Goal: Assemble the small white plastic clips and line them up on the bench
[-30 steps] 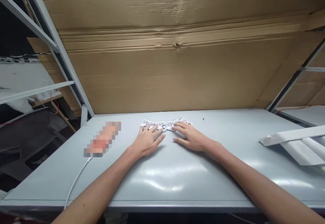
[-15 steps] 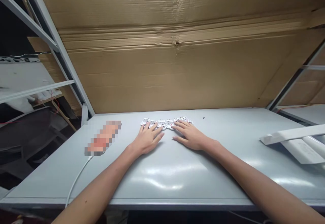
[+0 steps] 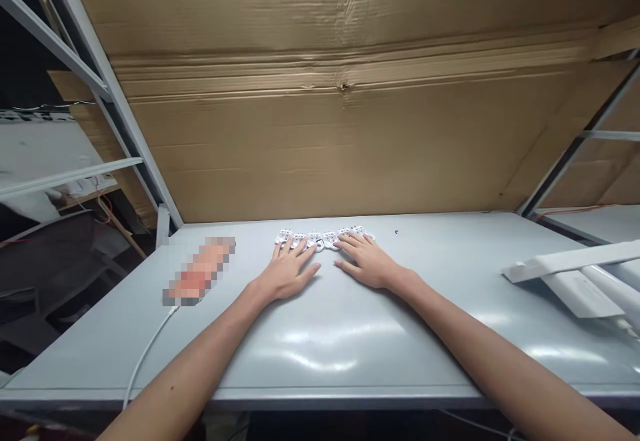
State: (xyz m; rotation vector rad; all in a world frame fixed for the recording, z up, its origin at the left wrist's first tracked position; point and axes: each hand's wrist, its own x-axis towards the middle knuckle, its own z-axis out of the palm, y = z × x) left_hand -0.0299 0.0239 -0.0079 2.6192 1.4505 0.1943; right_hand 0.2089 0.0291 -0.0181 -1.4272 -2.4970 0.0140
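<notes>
- Head view: a row of about 6 white pieces [image 3: 329, 239] lies on the table [image 3: 310, 334], long axis left to right, at and beyond the fingertips.
- The left hand [image 3: 285, 275] reaches its left part, the right hand [image 3: 371, 265] its right (neither is nearer).
- Fingers are spread, gripping nothing.

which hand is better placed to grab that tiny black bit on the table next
Probably the right hand: the tiny black bit lies nearer it, past the right end of the row of white pieces. The left hand, at the row's left half, is farther off.
</notes>
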